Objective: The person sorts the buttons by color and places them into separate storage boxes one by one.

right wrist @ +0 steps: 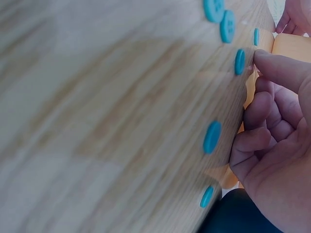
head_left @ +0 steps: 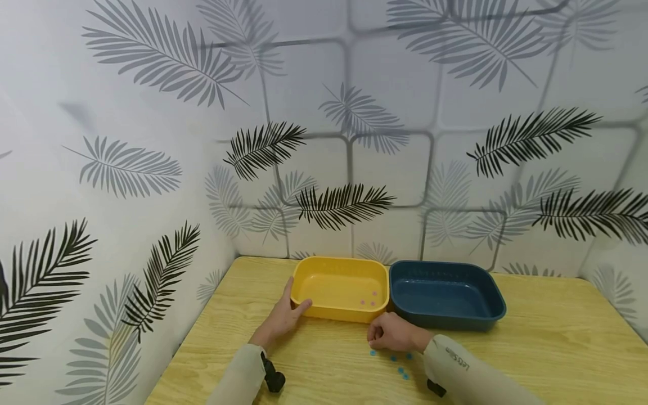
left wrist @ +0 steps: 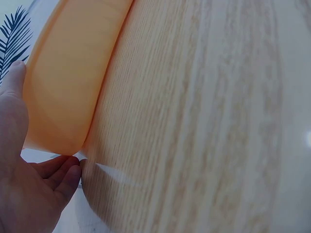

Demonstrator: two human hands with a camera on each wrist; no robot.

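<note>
The left hand had the yellow bin by its front left corner, the thumb at the front rim and the other fingers bent in against the left end. That bin stood upright near the back edge of the table, toward the table's back left corner. Three small pink discs lay inside it, grouped toward its front right corner.

The right hand was low over the table, just in front of the yellow bin's front right corner, palm down with its fingers curled. Whether it pinched anything cannot be told — the fingertips hid what might lie between them.

Near and beneath that hand, between the bins and the table's front edge, lay a scatter of blue buttons. Six showed in the right wrist view; two of them — the pair closest to the table's front edge — lay touching or nearly so.

The dark blue bin stood upright to the right of the yellow one, their ends touching or nearly so, also near the table's back edge. Pale sleeves covered both forearms, and behind the back edge rose a pale wall printed with grey and black fronds.
</note>
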